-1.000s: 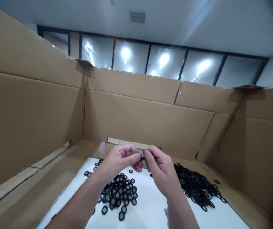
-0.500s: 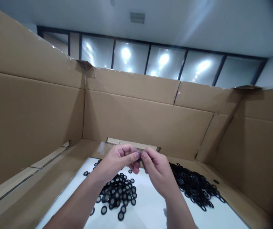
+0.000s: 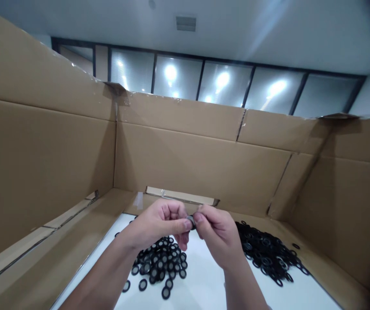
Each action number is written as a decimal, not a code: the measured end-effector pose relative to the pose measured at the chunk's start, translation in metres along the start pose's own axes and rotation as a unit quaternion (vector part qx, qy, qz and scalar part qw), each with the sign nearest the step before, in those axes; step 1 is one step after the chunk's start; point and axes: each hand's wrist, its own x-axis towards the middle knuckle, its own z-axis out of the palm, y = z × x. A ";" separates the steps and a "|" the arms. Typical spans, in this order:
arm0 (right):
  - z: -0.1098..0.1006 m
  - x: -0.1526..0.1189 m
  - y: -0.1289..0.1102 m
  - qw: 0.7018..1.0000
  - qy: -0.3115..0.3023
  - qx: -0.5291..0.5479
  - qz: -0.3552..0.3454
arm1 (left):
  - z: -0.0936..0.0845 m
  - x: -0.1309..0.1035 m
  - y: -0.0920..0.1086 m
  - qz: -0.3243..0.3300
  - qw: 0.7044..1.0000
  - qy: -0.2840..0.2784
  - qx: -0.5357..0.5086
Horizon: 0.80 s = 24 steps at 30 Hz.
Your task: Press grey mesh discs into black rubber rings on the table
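Between the fingertips of both hands is a small black ring with a grey centre (image 3: pixel 191 221). My left hand (image 3: pixel 168 218) pinches its left edge between thumb and fingers. On the other side my right hand (image 3: pixel 213 226) grips it, thumb on the near face; its fingers partly cover the ring. Beneath my left hand lies a pile of black rings with grey centres (image 3: pixel 160 260), spread on a white surface (image 3: pixel 200 275). Right of my right forearm sits a larger heap of black open rings (image 3: pixel 267 252).
Tall cardboard walls (image 3: pixel 178 159) enclose the work area at the back and both sides. A cardboard strip (image 3: pixel 185 196) lies along the foot of the back wall. One loose black ring (image 3: pixel 296 246) rests on cardboard beyond the right heap.
Both hands have come slightly lower, and my right hand has shifted a little right. The ring between them has turned, so its grey face now shows more.
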 end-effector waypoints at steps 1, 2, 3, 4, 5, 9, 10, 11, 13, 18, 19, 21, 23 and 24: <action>0.000 0.000 -0.001 1.000 -0.007 -0.007 -0.007 | -0.001 -0.001 0.001 -0.006 1.000 -0.002 0.008; -0.001 0.000 -0.001 1.000 -0.014 -0.014 -0.012 | -0.003 -0.002 0.002 -0.012 1.000 -0.006 0.016; -0.001 0.000 -0.002 0.999 -0.025 -0.020 -0.016 | -0.005 -0.003 0.004 -0.020 0.999 -0.012 0.026; 0.000 0.001 -0.002 0.999 -0.037 -0.026 -0.018 | -0.007 -0.004 0.006 -0.028 0.999 -0.019 0.037; 0.000 0.001 -0.002 0.998 -0.050 -0.031 -0.019 | -0.009 -0.005 0.007 -0.037 0.998 -0.028 0.049; 0.002 0.001 -0.002 0.995 -0.088 -0.052 -0.013 | -0.016 -0.009 0.012 -0.059 0.993 -0.049 0.089; 0.003 0.002 -0.001 0.995 -0.082 -0.059 -0.015 | -0.016 -0.008 0.012 -0.056 0.993 -0.043 0.089; 0.004 0.002 0.000 0.995 -0.068 -0.067 -0.019 | -0.015 -0.008 0.011 -0.050 0.995 -0.031 0.085; 0.006 0.002 0.001 0.996 -0.013 -0.083 -0.031 | -0.008 -0.004 0.008 -0.019 0.998 -0.002 0.061; 0.018 0.000 0.000 0.983 0.163 -0.087 -0.014 | 0.024 0.007 -0.004 0.081 0.994 0.064 -0.047; 0.021 -0.001 -0.001 0.979 0.186 -0.088 -0.008 | 0.029 0.008 -0.005 0.088 0.991 0.076 -0.066; 0.026 -0.002 -0.003 0.974 0.211 -0.083 0.000 | 0.037 0.010 -0.008 0.090 0.987 0.100 -0.092; 0.028 -0.003 -0.006 0.977 0.205 -0.062 0.009 | 0.039 0.011 -0.009 0.089 0.984 0.116 -0.106; 0.027 -0.003 -0.007 0.980 0.193 -0.048 0.014 | 0.038 0.011 -0.009 0.090 0.983 0.120 -0.105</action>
